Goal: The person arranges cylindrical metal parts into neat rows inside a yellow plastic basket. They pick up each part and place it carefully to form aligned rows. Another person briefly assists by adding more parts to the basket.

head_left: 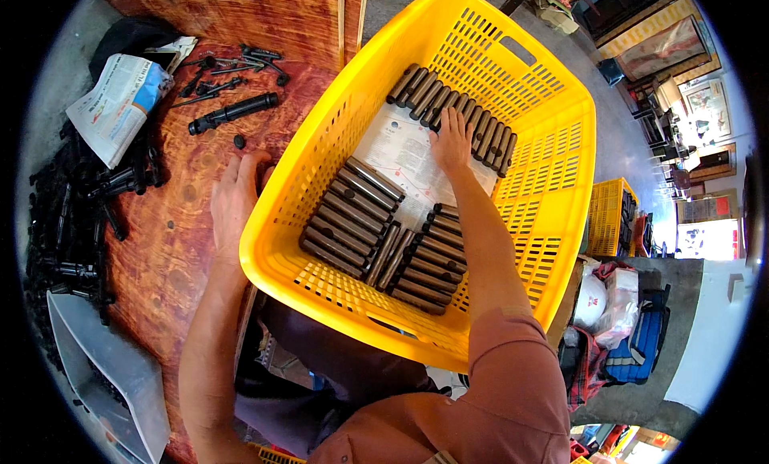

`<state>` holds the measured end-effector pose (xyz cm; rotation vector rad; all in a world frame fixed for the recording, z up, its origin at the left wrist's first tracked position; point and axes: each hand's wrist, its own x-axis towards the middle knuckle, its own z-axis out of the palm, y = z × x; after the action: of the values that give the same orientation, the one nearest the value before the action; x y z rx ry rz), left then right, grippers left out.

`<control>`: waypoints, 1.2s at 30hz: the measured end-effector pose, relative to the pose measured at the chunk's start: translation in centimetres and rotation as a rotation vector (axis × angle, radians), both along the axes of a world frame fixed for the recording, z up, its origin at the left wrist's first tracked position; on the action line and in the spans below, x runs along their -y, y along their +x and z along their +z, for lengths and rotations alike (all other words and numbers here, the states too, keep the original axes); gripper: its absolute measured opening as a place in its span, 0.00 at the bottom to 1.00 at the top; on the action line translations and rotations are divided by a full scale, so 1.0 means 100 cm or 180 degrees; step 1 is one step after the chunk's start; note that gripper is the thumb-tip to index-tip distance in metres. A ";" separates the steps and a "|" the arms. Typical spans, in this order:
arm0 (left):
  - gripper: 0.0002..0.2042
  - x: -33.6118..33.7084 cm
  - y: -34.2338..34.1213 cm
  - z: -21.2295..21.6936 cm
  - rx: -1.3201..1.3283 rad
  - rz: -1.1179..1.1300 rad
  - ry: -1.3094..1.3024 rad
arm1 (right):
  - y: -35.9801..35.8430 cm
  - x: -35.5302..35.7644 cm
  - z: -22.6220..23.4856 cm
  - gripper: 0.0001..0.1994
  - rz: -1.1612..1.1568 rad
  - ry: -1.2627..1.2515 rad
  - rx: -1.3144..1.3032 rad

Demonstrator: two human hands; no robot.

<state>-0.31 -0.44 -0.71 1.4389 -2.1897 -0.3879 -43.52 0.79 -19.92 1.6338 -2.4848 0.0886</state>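
Wooden table (pixel 172 248) bears yellow basket (pixel 553 143); both hands (pixel 451 139) flat, holding nothing.

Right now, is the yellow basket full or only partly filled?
Partly filled. The yellow basket holds one layer of dark metal cylinders in rows; the paper liner shows between them.

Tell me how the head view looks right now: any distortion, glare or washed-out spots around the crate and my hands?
Head view: strong fisheye bend, the yellow crate rim curving and black corners framing the circle. Lighting is bright and even; the right hand on the dark cylinders and the left hand on the wooden table are sharp. The far right edge is washed out, and the paper liner shows mild glare.
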 end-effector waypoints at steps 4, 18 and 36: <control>0.11 -0.001 0.003 -0.001 0.0067 0.0036 0.0010 | 0.022 0.021 0.025 0.39 0.0592 -0.0326 0.0315; 0.11 -0.001 -0.001 0.004 0.0074 0.0050 0.0026 | 0.007 0.061 0.013 0.34 0.0657 0.0473 0.0298; 0.13 0.000 0.001 -0.003 -0.0027 0.0006 -0.0054 | 0.035 0.098 0.033 0.41 0.0261 0.0815 0.0737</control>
<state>-0.19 -0.48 -1.00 1.4278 -2.1795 -0.3732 -40.05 -9.02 -16.58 1.9269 -2.6929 -0.0345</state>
